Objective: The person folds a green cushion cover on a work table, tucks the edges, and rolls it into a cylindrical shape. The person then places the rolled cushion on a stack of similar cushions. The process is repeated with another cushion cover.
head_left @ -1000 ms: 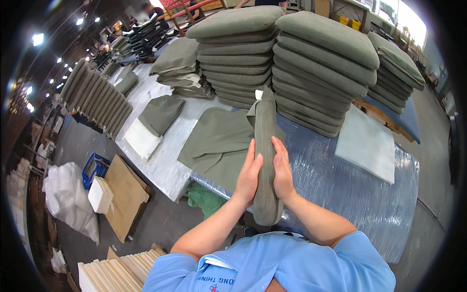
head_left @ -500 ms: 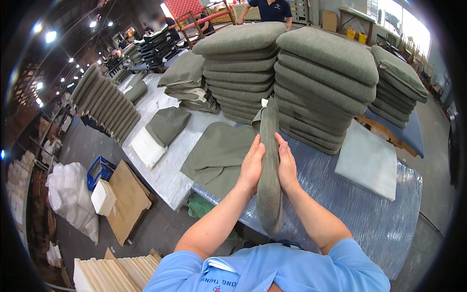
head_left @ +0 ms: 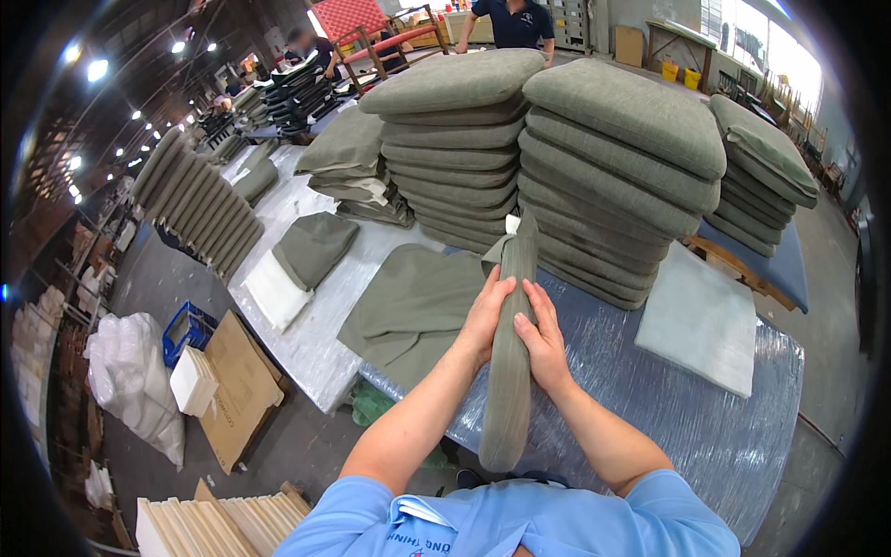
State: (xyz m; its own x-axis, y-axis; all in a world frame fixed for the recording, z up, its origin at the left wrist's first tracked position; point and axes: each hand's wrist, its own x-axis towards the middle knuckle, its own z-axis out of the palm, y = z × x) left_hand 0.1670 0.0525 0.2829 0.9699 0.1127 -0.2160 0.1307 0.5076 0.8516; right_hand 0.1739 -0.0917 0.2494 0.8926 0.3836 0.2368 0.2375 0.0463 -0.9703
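A grey-green seat cushion [head_left: 509, 390] stands on its edge between my palms, its narrow side facing up. My left hand [head_left: 484, 316] presses on its left face and my right hand [head_left: 546, 342] on its right face, thumbs near the top edge. At the cushion's far end a loose flap of fabric and a small white tuft [head_left: 512, 224] show. Left of the cushion a flat grey-green fabric cover [head_left: 408, 302] lies on the table. Two tall stacks of finished cushions, the left stack [head_left: 452, 156] and the right stack [head_left: 622, 139], rise just beyond my hands.
The table [head_left: 603, 399] is wrapped in clear film. A white foam pad [head_left: 701, 320] lies on its right side. To the left are a cover partly over white padding [head_left: 278, 290], more cushion piles [head_left: 197, 200], a white sack [head_left: 137, 376] and cardboard [head_left: 239, 395]. A co-worker [head_left: 510, 23] stands beyond the stacks.
The cushion has come slightly nearer to me and its near end has shifted left. My hands have moved down with it, and my right thumb now lies closer to its top edge.
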